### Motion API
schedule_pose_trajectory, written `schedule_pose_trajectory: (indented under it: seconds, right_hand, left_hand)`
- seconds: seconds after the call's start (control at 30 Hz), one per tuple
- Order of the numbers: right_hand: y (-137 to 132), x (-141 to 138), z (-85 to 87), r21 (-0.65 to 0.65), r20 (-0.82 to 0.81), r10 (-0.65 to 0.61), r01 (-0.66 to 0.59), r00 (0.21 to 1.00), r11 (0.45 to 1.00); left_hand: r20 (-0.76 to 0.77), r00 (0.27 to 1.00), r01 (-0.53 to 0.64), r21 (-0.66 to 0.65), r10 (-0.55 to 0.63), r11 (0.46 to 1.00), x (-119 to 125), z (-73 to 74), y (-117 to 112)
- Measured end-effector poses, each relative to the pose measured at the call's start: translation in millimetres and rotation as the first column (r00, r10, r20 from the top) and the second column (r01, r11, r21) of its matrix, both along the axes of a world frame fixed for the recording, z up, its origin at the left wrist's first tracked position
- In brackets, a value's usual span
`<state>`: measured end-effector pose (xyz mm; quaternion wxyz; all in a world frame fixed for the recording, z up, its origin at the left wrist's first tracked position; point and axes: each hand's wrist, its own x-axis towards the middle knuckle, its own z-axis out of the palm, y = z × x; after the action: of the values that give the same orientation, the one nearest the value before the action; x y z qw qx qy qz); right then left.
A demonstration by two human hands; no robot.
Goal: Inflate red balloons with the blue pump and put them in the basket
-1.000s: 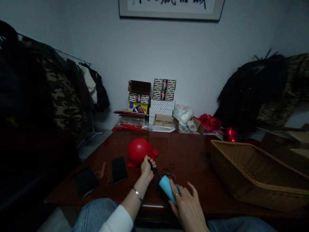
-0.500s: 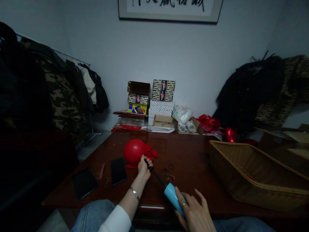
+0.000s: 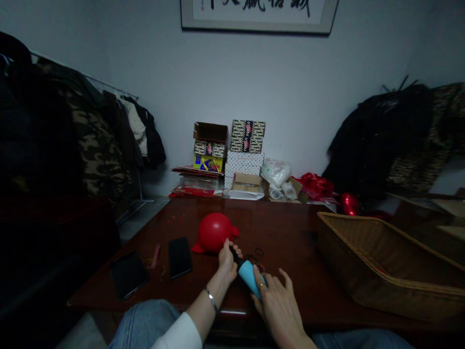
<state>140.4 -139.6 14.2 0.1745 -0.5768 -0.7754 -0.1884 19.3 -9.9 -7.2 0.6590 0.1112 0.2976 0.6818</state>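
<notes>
A round red balloon [image 3: 213, 231], partly inflated, rests over the table just beyond my left hand [image 3: 228, 261]. That hand is closed around the black nozzle end of a light-blue balloon pump [image 3: 250, 277], where the balloon's neck meets it; the neck is hidden by my fingers. My right hand [image 3: 279, 303] is wrapped around the blue barrel, thumb on the near side, some fingers lifted. Only a short black stretch shows between the barrel and my left hand. Red limp pieces [image 3: 235, 231] stick out behind the balloon. Several small rubber bands [image 3: 259, 252] lie beside the pump.
A long wicker basket [image 3: 363, 271] stands on the right of the brown table [image 3: 290, 228]. On the left lie a black phone [image 3: 179, 257] and a dark tablet-like slab [image 3: 129, 275]. Stacked boxes [image 3: 244, 165] and plastic bags [image 3: 276, 172] line the back wall.
The blue barrel has slid up toward my left hand, shortening the visible black rod. My left hand and the balloon have shifted right, and the balloon covers more of the limp red pieces.
</notes>
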Motion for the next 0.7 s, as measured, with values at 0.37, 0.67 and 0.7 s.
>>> schedule_pose_trajectory:
  seconds: [0.37, 0.67, 0.7]
  right_hand:
    - [-4, 3, -2.4, 0.013, -0.032, 0.039, -0.039, 0.999, 0.999]
    - [-18, 27, -13.3, 0.084, -0.042, 0.120, -0.117, 0.992, 0.990]
    - [-20, 32, -14.0, 0.096, -0.032, 0.130, -0.126, 0.991, 0.987]
  left_hand:
    - [0.002, 1.000, 0.002, 0.016, -0.002, 1.000, -5, -0.4, 6]
    - [-0.017, 0.999, -0.049, 0.039, 0.049, 0.998, -23, 5.9, 14]
    - [-0.020, 0.998, -0.052, 0.042, 0.053, 0.998, -25, 5.9, 16]
